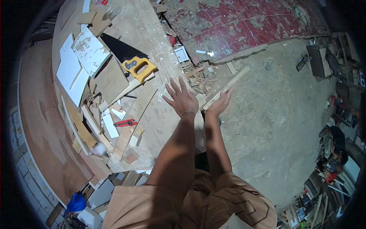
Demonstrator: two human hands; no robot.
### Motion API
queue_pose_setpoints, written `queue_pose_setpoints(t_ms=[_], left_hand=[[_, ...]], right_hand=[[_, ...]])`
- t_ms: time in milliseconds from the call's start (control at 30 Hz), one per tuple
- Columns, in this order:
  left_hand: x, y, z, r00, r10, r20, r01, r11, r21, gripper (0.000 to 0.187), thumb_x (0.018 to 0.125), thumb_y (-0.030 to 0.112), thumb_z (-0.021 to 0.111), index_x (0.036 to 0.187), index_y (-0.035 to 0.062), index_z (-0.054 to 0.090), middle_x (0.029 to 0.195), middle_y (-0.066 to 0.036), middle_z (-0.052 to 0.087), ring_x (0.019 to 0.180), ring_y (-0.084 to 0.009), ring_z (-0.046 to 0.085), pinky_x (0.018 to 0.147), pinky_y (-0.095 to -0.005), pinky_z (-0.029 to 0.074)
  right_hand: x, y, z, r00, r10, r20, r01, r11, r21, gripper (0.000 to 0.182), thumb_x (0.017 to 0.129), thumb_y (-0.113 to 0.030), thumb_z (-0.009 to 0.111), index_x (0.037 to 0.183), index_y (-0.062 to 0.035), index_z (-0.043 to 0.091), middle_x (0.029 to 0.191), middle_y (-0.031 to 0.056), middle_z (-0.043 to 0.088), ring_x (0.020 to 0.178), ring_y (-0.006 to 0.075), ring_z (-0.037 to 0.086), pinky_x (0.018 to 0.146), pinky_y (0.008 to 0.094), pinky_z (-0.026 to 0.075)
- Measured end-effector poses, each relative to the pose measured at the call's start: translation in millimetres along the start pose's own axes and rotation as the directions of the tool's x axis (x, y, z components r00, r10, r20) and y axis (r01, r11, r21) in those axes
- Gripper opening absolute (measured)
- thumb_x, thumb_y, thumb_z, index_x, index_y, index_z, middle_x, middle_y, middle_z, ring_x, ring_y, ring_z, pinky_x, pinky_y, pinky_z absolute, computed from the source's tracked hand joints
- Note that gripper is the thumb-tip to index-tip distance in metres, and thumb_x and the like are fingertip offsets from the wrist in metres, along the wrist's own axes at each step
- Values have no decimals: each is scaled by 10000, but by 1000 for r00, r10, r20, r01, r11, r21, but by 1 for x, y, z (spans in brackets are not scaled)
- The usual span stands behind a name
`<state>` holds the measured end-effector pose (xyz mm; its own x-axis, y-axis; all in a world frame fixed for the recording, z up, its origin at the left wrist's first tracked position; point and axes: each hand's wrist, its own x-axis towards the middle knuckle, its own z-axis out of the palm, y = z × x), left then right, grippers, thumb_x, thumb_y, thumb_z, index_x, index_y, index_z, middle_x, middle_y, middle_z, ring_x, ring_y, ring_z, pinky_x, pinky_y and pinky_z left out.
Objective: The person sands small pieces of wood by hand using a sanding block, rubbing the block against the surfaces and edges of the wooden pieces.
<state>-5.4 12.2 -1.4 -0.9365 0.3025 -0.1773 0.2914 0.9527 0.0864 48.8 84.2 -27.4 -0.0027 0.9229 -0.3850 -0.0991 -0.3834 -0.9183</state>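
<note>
My left hand [183,101] lies with its fingers spread on the worn tabletop [152,108], close to its right edge. Just right of that edge, my right hand [219,104] holds a pale wooden strip [237,78] near its lower end. The strip slants up and away over the concrete floor, and its far end is slightly blurred. Beyond my left hand, on the tabletop, rests a handsaw [140,68] with a yellow handle and black blade. A red utility knife [126,123] sits to the left among wood offcuts.
White board pieces [91,53] and wooden strips cover the table's left side. Wood scraps [202,81] are heaped on the floor beyond the right edge. A wooden box [319,61] stands at the far right, with clutter along the right side. A blue bag [76,202] is lower left.
</note>
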Motion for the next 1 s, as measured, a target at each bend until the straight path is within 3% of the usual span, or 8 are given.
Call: queue_pose_setpoints(t_ms=[267, 400, 433, 567, 667, 767, 900, 1000], left_hand=[[0, -1, 1, 999, 22, -43, -25, 997, -70, 739, 883, 215, 502, 1560, 174, 208, 1621, -178, 107, 1482, -436, 77, 1122, -690, 33], [0, -3, 3, 998, 23, -51, -25, 999, -40, 744, 883, 270, 502, 1563, 197, 209, 1632, -148, 90, 1489, -419, 67, 1132, -683, 13], [0, -2, 0, 999, 21, -31, -23, 998, -53, 740, 885, 247, 501, 1561, 188, 208, 1627, -161, 99, 1486, -426, 67, 1129, -683, 16], [0, -1, -4, 1000, 18, 7, -18, 998, -65, 735, 889, 227, 498, 1561, 178, 203, 1623, -174, 103, 1484, -434, 61, 1128, -682, 17], [0, -3, 2, 1000, 26, -10, -26, 999, -45, 736, 892, 235, 495, 1563, 181, 199, 1625, -172, 94, 1486, -432, 54, 1128, -683, 16], [0, -3, 1, 999, 26, -19, -27, 998, -49, 746, 887, 241, 498, 1565, 183, 193, 1627, -169, 85, 1487, -431, 49, 1126, -685, 18], [0, -1, 1, 999, 25, -22, -26, 998, -59, 746, 881, 240, 504, 1562, 178, 206, 1626, -171, 92, 1487, -431, 52, 1124, -688, 22], [1, -2, -2, 1000, 6, 27, -5, 999, -41, 727, 904, 295, 495, 1565, 203, 205, 1635, -146, 72, 1493, -414, 49, 1137, -674, 3]], right_hand=[[21, -4, -3, 967, 11, 256, 18, 993, -113, 589, 899, -84, 414, 1467, 65, 361, 1488, 232, 412, 1390, 295, 379, 1144, 338, 262], [3, 3, -44, 771, 96, 630, 266, 850, -455, 660, 845, -50, 448, 1492, 19, 340, 1502, 203, 407, 1412, 318, 357, 1169, 347, 228], [1, 5, -58, 768, 95, 633, 270, 849, -454, 660, 845, -50, 448, 1492, 19, 340, 1502, 203, 407, 1412, 318, 357, 1169, 347, 228], [7, -1, -142, 470, 219, 855, 327, 857, -399, 688, 756, 10, 490, 1442, -29, 455, 1488, 187, 434, 1431, 298, 342, 1183, 360, 210], [28, -14, -172, 400, 291, 869, 255, 876, -410, 649, 795, -56, 521, 1438, -1, 453, 1485, 164, 455, 1416, 271, 372, 1180, 371, 228], [32, -19, -107, 383, 270, 884, 286, 875, -391, 689, 746, -25, 544, 1429, 3, 458, 1494, 180, 431, 1420, 286, 355, 1177, 355, 219], [28, -20, -10, 557, 92, 825, 268, 921, -284, 665, 841, -89, 584, 1473, -13, 391, 1510, 200, 402, 1430, 300, 333, 1169, 361, 229], [26, -20, -6, 600, 31, 800, 353, 887, -299, 653, 862, -134, 612, 1471, -28, 402, 1523, 202, 376, 1438, 312, 312, 1170, 359, 224]])
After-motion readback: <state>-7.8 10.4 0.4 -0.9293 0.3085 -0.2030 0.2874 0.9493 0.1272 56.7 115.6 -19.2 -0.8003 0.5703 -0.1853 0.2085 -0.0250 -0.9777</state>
